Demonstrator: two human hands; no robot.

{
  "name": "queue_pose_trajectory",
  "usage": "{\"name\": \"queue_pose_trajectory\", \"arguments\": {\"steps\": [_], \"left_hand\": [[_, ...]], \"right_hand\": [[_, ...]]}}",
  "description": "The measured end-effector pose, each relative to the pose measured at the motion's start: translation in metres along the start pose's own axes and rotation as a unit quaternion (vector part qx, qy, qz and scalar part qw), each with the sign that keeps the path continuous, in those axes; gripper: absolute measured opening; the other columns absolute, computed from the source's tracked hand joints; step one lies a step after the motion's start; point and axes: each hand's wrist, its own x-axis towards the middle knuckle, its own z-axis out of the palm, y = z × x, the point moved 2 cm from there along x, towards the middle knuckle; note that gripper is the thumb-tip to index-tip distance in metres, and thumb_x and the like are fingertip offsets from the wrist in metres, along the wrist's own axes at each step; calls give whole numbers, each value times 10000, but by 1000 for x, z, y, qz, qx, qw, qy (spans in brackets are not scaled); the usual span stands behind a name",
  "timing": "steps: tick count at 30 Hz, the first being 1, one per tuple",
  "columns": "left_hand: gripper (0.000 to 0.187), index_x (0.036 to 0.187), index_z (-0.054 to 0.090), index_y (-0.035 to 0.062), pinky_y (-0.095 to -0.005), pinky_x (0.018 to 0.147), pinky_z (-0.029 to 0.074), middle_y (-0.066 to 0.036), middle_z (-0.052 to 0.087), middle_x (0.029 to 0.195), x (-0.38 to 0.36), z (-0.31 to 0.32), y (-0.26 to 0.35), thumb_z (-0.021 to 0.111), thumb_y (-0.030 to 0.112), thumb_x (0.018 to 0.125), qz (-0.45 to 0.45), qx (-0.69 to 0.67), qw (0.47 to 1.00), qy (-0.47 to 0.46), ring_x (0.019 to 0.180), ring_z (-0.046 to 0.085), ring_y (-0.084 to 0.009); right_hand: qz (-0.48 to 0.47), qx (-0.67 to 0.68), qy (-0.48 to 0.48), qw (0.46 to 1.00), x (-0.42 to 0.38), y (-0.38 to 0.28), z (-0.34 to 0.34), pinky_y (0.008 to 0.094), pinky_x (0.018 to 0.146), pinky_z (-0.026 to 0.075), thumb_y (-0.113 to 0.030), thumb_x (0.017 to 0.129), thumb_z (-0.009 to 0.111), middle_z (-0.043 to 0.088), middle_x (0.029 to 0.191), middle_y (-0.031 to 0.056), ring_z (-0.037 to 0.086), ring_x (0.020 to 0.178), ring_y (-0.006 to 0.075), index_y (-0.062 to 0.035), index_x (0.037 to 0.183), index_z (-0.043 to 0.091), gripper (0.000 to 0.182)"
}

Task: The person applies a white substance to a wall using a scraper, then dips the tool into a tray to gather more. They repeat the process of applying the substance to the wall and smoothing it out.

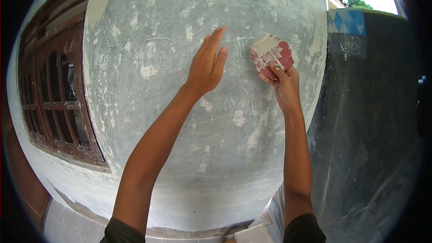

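Note:
My right hand (287, 85) grips a flat red putty spreader (285, 55) by its lower edge, with the thumb across its front. Pale, thick putty (267, 47) is smeared over the upper left of the spreader's face. My left hand (207, 63) is raised with its fingers stretched out and nothing in it. Both hands overlap the grey wall (171, 103) in this view. The wall's surface is patchy, with off-white spots, scrape marks and a thin raised line running across it near the left fingertips.
At the left is a brown wooden window (58, 94) with small panes. A dark panel (369, 108) under clear plastic sheeting stands at the right, with a blue-and-white patterned strip (348, 21) on top. Below lies a tiled floor (72, 222), with a pale block (253, 234) near the wall's foot.

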Motion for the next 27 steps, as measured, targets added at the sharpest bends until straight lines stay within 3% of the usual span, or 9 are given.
{"name": "queue_pose_trajectory", "arguments": {"steps": [8, 11, 13, 14, 16, 17, 18, 20, 27], "left_hand": [[478, 1471, 399, 39, -456, 1204, 231, -217, 474, 1461, 69, -24, -55, 377, 263, 1049, 36, 116, 992, 45, 1397, 395, -386], [474, 1445, 428, 35, -443, 1190, 270, -219, 499, 1433, 95, -39, -72, 387, 277, 1040, 95, 197, 974, 62, 1355, 441, -382], [476, 1439, 434, 28, -440, 1188, 275, -219, 508, 1424, 102, -44, -75, 385, 280, 1038, 89, 207, 971, 83, 1348, 449, -378], [479, 1433, 440, 20, -437, 1186, 279, -220, 516, 1416, 106, -46, -78, 384, 283, 1036, 81, 217, 968, 100, 1342, 458, -374], [482, 1422, 448, 8, -433, 1185, 281, -222, 523, 1407, 107, -44, -83, 384, 285, 1034, 96, 231, 962, 109, 1331, 469, -373], [485, 1411, 457, -5, -430, 1185, 283, -225, 530, 1398, 106, -45, -83, 383, 286, 1031, 105, 246, 956, 117, 1320, 480, -373], [485, 1411, 457, -5, -430, 1185, 283, -225, 530, 1398, 105, -45, -84, 383, 286, 1031, 104, 248, 956, 119, 1320, 480, -373], [473, 1355, 489, -64, -460, 1157, 328, -262, 563, 1336, 103, -48, -80, 414, 253, 1012, 82, 206, 964, 144, 1300, 503, -374], [467, 1340, 500, -73, -460, 1154, 333, -265, 570, 1325, 103, -48, -80, 417, 248, 1010, 89, 207, 962, 153, 1282, 519, -379]], "right_hand": [[-173, -176, 6, 969, 107, -56, 40, 277, 715, 622, -74, 926, 620, 681, 1038, 146, 704, 830, 181, 78, 1134, 627, 257], [-242, -230, 17, 942, 151, -73, 59, 315, 714, 604, -91, 910, 623, 691, 1021, 159, 705, 786, 205, 79, 1065, 651, 232], [-334, -411, 94, 843, 174, -86, 71, 397, 747, 568, -96, 862, 623, 700, 952, 173, 705, 793, 284, 64, 976, 675, 203], [-339, -410, 96, 841, 190, -88, 74, 397, 747, 568, -96, 862, 623, 700, 952, 173, 705, 793, 284, 64, 976, 675, 203], [-514, -534, 123, 660, 212, -94, 85, 333, 738, 528, -131, 835, 621, 654, 898, 155, 677, 808, 310, 31, 1099, 685, 316], [-512, -526, 115, 669, 221, -93, 92, 393, 745, 513, -110, 819, 605, 629, 869, 171, 634, 804, 384, 12, 1045, 705, 276], [-514, -525, 112, 669, 231, -92, 100, 393, 745, 513, -110, 819, 605, 629, 869, 171, 634, 804, 384, 12, 1045, 705, 276], [-594, -524, 111, 601, 244, -87, 113, 479, 769, 484, -62, 879, 515, 624, 860, 178, 599, 861, 381, -20, 814, 694, 196], [-554, -588, 55, 586, 268, -84, 129, 477, 797, 483, -50, 842, 547, 616, 891, 211, 580, 902, 414, -10, 834, 689, 148]]}}
